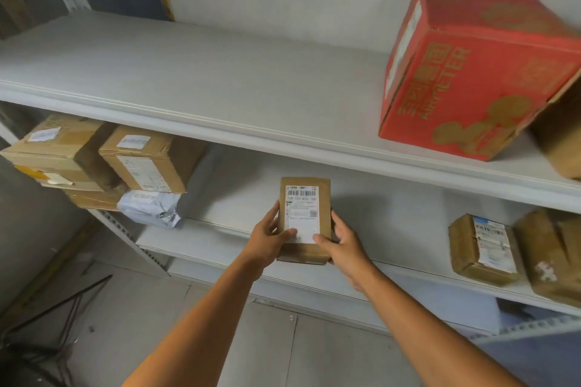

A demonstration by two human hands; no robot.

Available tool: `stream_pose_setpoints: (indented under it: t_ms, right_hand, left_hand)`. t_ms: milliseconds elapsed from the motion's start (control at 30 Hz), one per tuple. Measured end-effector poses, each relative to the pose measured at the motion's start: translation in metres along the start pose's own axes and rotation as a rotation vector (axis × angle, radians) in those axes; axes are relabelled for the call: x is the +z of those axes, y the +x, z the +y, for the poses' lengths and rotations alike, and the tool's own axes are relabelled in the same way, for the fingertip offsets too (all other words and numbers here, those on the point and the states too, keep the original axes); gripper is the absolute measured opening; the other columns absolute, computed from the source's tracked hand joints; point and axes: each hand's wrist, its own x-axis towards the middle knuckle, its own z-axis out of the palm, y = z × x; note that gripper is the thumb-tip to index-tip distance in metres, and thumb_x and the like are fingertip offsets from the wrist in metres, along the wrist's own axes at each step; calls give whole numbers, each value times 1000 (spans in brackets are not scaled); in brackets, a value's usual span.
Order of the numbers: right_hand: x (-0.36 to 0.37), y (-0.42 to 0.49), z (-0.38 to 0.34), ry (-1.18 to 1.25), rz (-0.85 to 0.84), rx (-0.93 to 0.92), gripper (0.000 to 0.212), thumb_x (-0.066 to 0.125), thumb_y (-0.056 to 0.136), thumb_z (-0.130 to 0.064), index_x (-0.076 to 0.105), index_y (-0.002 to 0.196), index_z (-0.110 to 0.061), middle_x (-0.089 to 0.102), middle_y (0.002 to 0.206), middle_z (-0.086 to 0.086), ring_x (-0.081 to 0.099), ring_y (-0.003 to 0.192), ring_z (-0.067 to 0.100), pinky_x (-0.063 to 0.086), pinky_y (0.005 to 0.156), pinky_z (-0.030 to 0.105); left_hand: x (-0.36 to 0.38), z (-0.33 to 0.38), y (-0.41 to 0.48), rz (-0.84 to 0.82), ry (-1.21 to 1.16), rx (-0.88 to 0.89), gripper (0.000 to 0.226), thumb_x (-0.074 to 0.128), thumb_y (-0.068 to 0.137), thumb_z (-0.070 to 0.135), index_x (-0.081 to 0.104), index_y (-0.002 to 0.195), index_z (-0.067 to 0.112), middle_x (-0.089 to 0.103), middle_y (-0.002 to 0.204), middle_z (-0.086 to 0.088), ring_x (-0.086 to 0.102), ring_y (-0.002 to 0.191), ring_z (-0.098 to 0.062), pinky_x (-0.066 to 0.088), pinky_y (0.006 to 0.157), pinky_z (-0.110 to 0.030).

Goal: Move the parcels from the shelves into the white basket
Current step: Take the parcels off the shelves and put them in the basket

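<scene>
Left hand (270,237) and right hand (344,240) are clasping one small brown parcel (303,214) at the front of the lower shelf (393,226).
Fingers are wrapping its sides and thumbs are pressing on the white label; whether it is lifting clear of the board, I cannot tell. White basket is not showing, so nothing is counting as delivered. Plenty seems to be waiting: stacked brown boxes (147,160) and a grey mailer bag (151,206) at the left end, two taped parcels (481,248) at the right, and a red box (465,78) on the upper shelf (220,78).
</scene>
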Motion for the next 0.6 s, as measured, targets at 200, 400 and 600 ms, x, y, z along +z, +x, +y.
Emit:
stream_pose_setpoints:
  t_ms: [200, 400, 600]
  right_hand:
    - [-68, 16, 42, 13, 146, 50, 65, 62, 92, -6, 38, 145, -34, 57, 135, -7, 54, 122, 16, 52, 95, 37]
    - [-115, 32, 67, 12, 210, 88, 62, 61, 93, -10, 38, 146, -33, 55, 138, -6, 51, 126, 18, 48, 102, 48]
    - [-116, 39, 64, -42, 214, 80, 55, 60, 94, -13, 41, 142, -32, 56, 137, -5, 54, 122, 20, 49, 101, 46]
  left_hand:
    - [72, -34, 43, -95, 22, -19, 66, 64, 89, 7, 37, 141, 36, 63, 116, 12, 61, 109, -17, 58, 82, -32]
    - [118, -55, 75, -105, 79, -5, 57, 65, 89, 14, 43, 138, 32, 61, 117, 14, 58, 110, -13, 54, 88, -32]
    - [119, -50, 83, -75, 217, -20, 59, 64, 91, 23, 38, 144, 32, 57, 129, 6, 56, 116, -20, 53, 93, -36]
